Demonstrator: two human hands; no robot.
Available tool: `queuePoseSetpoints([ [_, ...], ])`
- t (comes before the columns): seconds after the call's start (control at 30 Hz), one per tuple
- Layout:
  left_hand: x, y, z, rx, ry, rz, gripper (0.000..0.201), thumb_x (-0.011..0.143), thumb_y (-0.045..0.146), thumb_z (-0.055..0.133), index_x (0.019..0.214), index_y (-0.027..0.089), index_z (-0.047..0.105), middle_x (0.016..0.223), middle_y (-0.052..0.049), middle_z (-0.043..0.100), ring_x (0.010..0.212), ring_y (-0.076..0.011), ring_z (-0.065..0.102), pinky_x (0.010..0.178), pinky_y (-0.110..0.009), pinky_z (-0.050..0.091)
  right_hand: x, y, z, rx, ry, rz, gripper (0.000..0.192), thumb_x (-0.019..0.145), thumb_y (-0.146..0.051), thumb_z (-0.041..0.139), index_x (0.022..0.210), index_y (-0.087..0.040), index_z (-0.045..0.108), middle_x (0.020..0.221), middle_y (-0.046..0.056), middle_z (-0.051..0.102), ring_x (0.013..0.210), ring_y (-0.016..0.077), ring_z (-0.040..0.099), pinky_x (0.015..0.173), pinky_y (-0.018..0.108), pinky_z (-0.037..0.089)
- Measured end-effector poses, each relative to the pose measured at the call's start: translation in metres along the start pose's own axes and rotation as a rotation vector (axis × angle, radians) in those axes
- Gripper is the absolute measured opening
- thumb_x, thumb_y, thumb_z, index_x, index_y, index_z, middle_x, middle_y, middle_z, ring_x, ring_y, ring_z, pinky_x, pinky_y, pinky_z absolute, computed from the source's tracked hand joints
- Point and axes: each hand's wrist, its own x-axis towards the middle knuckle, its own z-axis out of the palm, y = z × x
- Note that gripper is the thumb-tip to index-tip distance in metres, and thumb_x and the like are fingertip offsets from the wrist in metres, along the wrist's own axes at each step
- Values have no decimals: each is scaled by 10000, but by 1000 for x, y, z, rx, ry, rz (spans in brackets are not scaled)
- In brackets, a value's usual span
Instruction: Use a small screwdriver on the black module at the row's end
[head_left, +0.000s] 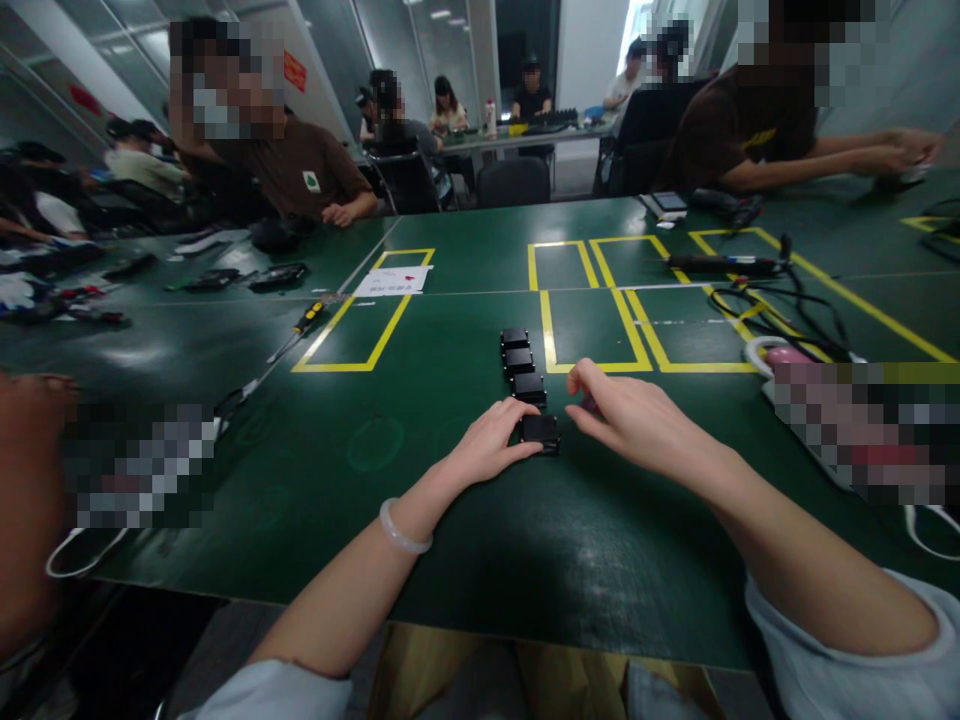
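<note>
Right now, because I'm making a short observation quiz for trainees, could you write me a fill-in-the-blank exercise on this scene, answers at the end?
1. The black blocks in the row number ______.
2. Counting from the near end of the row, the left hand touches the ______ block.
3. The bracelet is worn on the ______.
4. The tape on the green table is ______ in colour.

Missing words: four; first; left wrist; yellow.
</note>
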Motion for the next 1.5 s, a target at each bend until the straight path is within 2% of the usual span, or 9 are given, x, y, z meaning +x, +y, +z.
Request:
queuePoseSetpoints([
  [0.17,0,0,0,0,-4,3,370,892,432,605,1181,220,517,1176,-76,570,1086,-259,543,917,-388,457,2,0,1,-41,-9,20,149,966,-353,383,987,-213,430,692,-5,582,584,165,526,538,264,271],
  [0.4,0,0,0,2,-1,6,376,892,432,606,1186,217,514,1164,-78,572,1081,-258,542,919,-391,458,1,1,0,-7,13,-14,115,927,-281,424,1016,-207,432,761,3,605,612,153,530,556,265,293],
  [0.57,0,1,0,9,-2,7,372,893,439,604,1180,219,516,1167,-77,570,1084,-259,539,920,-391,456,2,-3,-1,-90,-4,7,163,961,-363,405,943,-212,467,750,16,623,640,176,561,550,273,277],
  [0.87,0,1,-1,1,-6,3,366,894,436,603,1177,218,522,1157,-72,571,1070,-254,541,913,-384,455,-2,-4,-2,-67,15,-77,126,936,-276,425,1034,-201,452,817,21,640,663,166,570,574,267,303],
  [1.0,0,1,-1,-3,0,-1,381,889,440,606,1191,223,522,1161,-74,569,1078,-258,540,918,-392,455,-1,-6,-3,-97,-22,-44,191,963,-383,403,990,-209,475,751,20,633,646,182,575,561,270,282],
  [1.23,0,2,-2,-7,-5,-6,365,892,440,598,1178,225,524,1163,-75,569,1082,-260,545,921,-397,458,-2,-5,-3,-28,-6,-66,141,936,-266,399,1050,-200,450,799,24,640,629,159,551,567,265,300],
  [1.43,0,1,-1,-3,-5,-8,380,884,432,613,1190,224,526,1165,-75,572,1087,-261,542,927,-395,455,0,-7,-3,-48,-22,-30,189,961,-379,398,1001,-206,463,722,7,604,622,174,547,566,272,290],
  [1.5,1,1,-1,1,-5,-8,382,885,431,613,1193,224,523,1171,-76,570,1098,-263,538,934,-396,453,0,-6,-2,-68,-33,-16,183,972,-362,375,998,-206,468,701,5,595,614,178,547,562,274,282],
])
